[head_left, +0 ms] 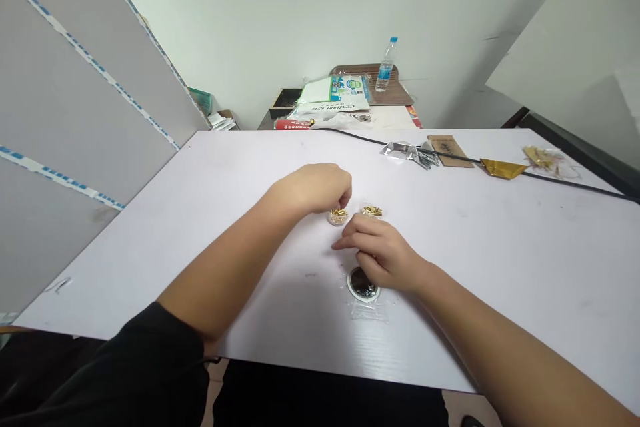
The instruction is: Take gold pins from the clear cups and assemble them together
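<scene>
Head cam lines up with what I see standing next to the white table. I'll use the round dish of dark stuff, sitting in clear wrap near the front edge, as the reference for everything.

The right hand rests just behind the dish and covers its far rim. Its fingers are loose and half uncurled, pointing left, not gripping anything. The left hand is farther back from the dish and a bit left, fingertips bunched down onto a little pile of gold bits (can't tell if it's actually pinching one or just touching). A second gold pile sits straight behind the dish, just past the right hand's fingertips and close beside the first pile.

Way back and right of the dish, a black cable runs across the table past a folded gold foil piece and a brown card. Beyond the table, far behind the dish, a water bottle stands upright.
</scene>
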A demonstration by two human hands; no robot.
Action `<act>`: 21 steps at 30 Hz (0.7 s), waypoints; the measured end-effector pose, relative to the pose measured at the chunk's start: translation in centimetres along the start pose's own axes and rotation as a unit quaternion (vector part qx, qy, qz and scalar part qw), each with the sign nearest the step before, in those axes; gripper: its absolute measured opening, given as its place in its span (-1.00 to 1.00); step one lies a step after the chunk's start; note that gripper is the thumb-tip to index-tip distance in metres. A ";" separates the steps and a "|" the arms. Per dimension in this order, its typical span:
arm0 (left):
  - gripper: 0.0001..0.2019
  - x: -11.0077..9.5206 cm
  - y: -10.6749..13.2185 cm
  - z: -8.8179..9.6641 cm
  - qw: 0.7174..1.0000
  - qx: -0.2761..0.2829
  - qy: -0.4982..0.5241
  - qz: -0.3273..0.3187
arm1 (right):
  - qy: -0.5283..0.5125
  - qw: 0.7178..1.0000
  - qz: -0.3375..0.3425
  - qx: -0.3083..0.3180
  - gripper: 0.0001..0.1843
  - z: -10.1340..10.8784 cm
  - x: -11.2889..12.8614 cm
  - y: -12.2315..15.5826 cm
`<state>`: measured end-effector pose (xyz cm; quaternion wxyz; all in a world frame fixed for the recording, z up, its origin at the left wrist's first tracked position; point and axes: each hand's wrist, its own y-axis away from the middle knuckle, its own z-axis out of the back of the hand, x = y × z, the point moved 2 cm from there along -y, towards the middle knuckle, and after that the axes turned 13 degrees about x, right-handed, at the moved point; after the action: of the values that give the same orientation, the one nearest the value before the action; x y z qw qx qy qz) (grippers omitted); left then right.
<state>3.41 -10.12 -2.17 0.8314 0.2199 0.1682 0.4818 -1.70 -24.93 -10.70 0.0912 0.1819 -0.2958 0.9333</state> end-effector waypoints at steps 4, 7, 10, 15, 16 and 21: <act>-0.77 -1.0 -1.0 -0.1 0.999 -0.009 -0.038 0.009 | 0.107 0.986 -0.050 -0.115 -0.52 2.0 -0.7 0.4; -0.81 -1.1 -1.7 -0.5 0.998 -0.026 -0.061 0.002 | 0.183 0.952 -0.174 -0.173 -0.65 3.1 -2.0 1.0; -0.82 -1.0 -2.2 -1.0 0.996 -0.037 -0.086 -0.009 | 0.180 0.932 -0.281 -0.138 -0.87 3.4 -3.6 1.7; -0.75 -1.2 -3.0 -1.5 0.994 -0.028 -0.110 -0.002 | 0.072 0.897 -0.436 -0.025 -0.84 3.5 -5.2 2.2; -0.73 -1.3 -3.1 -1.5 0.993 -0.025 -0.115 -0.001 | 0.058 0.886 -0.461 -0.002 -0.79 3.7 -5.3 2.1; -0.62 -1.7 -3.3 -1.4 0.990 -0.019 -0.138 -0.008 | 0.068 0.845 -0.493 0.197 -0.73 5.4 -4.2 -0.2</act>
<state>4.32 -12.74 -5.00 0.8548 0.2667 0.0444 0.4430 3.72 -28.17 -8.11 0.5214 0.2542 0.0300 0.8140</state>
